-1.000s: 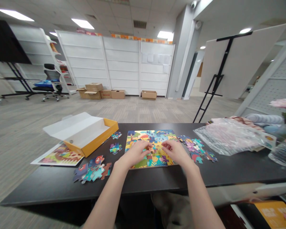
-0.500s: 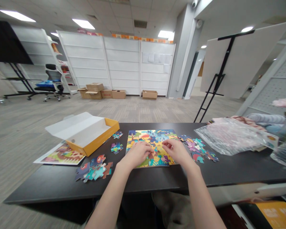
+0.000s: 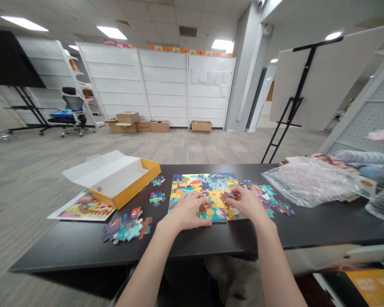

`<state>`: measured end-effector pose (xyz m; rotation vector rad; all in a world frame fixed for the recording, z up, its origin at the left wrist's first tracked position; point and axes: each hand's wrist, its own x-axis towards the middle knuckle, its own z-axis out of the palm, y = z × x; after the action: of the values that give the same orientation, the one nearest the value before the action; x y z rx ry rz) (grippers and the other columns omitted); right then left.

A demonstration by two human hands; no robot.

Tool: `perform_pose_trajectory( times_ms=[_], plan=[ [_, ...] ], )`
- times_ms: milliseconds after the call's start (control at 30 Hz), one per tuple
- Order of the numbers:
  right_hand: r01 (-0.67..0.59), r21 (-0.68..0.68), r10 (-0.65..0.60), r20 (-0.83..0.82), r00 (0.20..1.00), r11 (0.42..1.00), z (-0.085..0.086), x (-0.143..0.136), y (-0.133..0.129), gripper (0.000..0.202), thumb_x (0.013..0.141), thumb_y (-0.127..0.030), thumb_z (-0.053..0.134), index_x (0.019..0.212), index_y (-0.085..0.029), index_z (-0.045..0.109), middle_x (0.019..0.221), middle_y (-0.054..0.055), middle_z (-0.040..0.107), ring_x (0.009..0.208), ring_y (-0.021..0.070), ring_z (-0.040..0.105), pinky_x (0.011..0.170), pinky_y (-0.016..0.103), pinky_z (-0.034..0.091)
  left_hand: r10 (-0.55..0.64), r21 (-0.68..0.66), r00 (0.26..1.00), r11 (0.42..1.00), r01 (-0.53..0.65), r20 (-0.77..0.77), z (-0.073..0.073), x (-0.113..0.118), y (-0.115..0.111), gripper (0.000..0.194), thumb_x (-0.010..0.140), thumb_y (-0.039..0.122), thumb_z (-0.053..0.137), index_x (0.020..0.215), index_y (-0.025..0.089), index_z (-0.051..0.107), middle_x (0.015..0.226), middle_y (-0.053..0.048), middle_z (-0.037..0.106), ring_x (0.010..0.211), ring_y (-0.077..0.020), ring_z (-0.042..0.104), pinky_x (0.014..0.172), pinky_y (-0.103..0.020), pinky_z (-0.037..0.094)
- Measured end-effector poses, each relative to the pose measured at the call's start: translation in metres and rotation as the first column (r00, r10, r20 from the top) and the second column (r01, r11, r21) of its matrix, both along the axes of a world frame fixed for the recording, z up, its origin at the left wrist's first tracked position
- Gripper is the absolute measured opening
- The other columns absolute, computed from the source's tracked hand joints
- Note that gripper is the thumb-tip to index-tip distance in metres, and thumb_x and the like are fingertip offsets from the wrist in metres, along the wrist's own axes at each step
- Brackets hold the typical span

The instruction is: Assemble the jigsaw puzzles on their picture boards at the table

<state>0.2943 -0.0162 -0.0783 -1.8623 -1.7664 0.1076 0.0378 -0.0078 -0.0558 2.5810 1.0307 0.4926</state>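
A colourful jigsaw puzzle [image 3: 215, 182], largely joined, lies flat on the black table [image 3: 192, 243] in front of me. Over its left part rests my left hand [image 3: 189, 210], palm down, the thumb spread from the fingers near the lower edge; it holds nothing that I can see. My right hand [image 3: 248, 203] is above the puzzle's right part. Its thumb and fingertips pinch a brownish puzzle piece [image 3: 225, 197], partly hidden by the fingers. Loose puzzle pieces [image 3: 266, 194] lie just right of the puzzle, close to my right hand.
More loose pieces [image 3: 128, 226] are piled at the left, with smaller groups [image 3: 156, 197] nearer the puzzle. An open yellow box [image 3: 134, 183] stands over a picture sheet [image 3: 83, 208]. On the right are a clear plastic bag [image 3: 316, 181] and a glass vase [image 3: 382, 204].
My right hand has moved slightly right, and a brownish piece now shows at its fingertips. My left hand's thumb has spread out toward the puzzle's lower edge.
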Motion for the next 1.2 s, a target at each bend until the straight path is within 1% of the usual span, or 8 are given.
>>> perform_pose_trajectory(
  times_ms=[100,333,600,667,833,933,1067,1200],
  plan=[
    [0.008,-0.032,-0.007,0.018,1.0,0.999,0.002,-0.002,-0.001,0.028,0.069,-0.035,0.081,0.092,-0.024,0.072,0.094,0.006,0.076,0.087,0.027,0.069,0.068,0.031,0.045,0.015,0.021,1.0,1.0,-0.015,0.0,0.0,0.0,-0.002,0.048,0.07,0.049,0.082,0.108,0.024,0.068,0.115,-0.006,0.063,0.111,-0.0281,0.056,0.098,-0.039,0.045],
    [0.013,-0.041,-0.012,0.018,1.0,0.999,-0.001,0.0,0.003,0.026,0.067,-0.031,0.083,0.089,-0.024,0.071,0.089,0.005,0.075,0.085,0.0255,0.069,0.067,0.03,0.045,0.048,0.015,0.999,0.999,-0.048,-0.025,0.005,0.001,-0.009,0.04,0.074,0.046,0.08,0.105,0.024,0.068,0.11,-0.007,0.062,0.108,-0.0276,0.058,0.091,-0.037,0.048],
    [-0.024,0.004,0.024,-0.019,1.0,1.0,-0.003,-0.002,0.007,0.053,0.066,-0.029,0.081,0.115,-0.018,0.064,0.101,0.007,0.069,0.084,0.0229,0.065,0.073,0.032,0.047,0.069,0.007,0.996,0.998,-0.069,-0.057,0.008,0.002,-0.014,0.035,0.076,0.044,0.078,0.101,0.023,0.065,0.107,-0.006,0.064,0.103,-0.0264,0.061,0.086,-0.035,0.048],
    [-0.04,0.003,0.04,-0.023,0.999,0.999,0.0,-0.004,0.007,0.048,0.068,-0.029,0.078,0.112,-0.017,0.065,0.098,0.007,0.068,0.082,0.0218,0.063,0.072,0.031,0.046,0.08,0.027,0.994,0.997,-0.078,-0.075,0.009,0.002,-0.016,0.034,0.076,0.045,0.078,0.098,0.023,0.064,0.104,-0.005,0.065,0.101,-0.0265,0.061,0.085,-0.035,0.048],
    [-0.078,0.013,0.078,-0.025,0.997,0.997,0.008,-0.007,0.005,0.018,0.076,-0.029,0.069,0.092,-0.02,0.07,0.086,0.004,0.067,0.076,0.02,0.061,0.069,0.03,0.043,0.102,0.074,0.989,0.993,-0.094,-0.108,0.01,0.002,-0.02,0.034,0.077,0.048,0.077,0.094,0.022,0.063,0.101,-0.006,0.065,0.098,-0.0267,0.062,0.083,-0.035,0.048],
    [-0.076,0.024,0.077,-0.048,0.996,0.997,0.011,-0.007,0.005,0.013,0.08,-0.032,0.064,0.084,-0.021,0.07,0.078,0.004,0.066,0.07,0.0195,0.06,0.066,0.03,0.042,0.092,0.096,0.991,0.992,-0.083,-0.099,0.008,0.002,-0.021,0.035,0.077,0.049,0.077,0.091,0.021,0.06,0.103,-0.006,0.065,0.1,-0.027,0.061,0.085,-0.035,0.047],
    [-0.095,0.056,0.103,-0.189,0.977,0.994,0.013,-0.008,0.006,0.018,0.083,-0.036,0.058,0.08,-0.021,0.067,0.071,0.003,0.068,0.066,0.0197,0.061,0.061,0.03,0.043,0.08,0.102,0.991,0.992,-0.069,-0.106,0.007,0.003,-0.022,0.032,0.081,0.047,0.074,0.088,0.021,0.056,0.1,-0.005,0.065,0.099,-0.0259,0.06,0.084,-0.034,0.046],
    [-0.135,0.116,0.173,-0.432,0.885,0.984,0.014,-0.012,0.007,0.024,0.082,-0.042,0.057,0.084,-0.02,0.066,0.079,0.006,0.073,0.072,0.0215,0.068,0.065,0.031,0.051,0.137,0.113,0.98,0.986,-0.121,-0.143,0.009,0.004,-0.025,0.032,0.081,0.049,0.072,0.088,0.021,0.057,0.101,-0.007,0.065,0.1,-0.027,0.06,0.083,-0.035,0.046]
  ],
)
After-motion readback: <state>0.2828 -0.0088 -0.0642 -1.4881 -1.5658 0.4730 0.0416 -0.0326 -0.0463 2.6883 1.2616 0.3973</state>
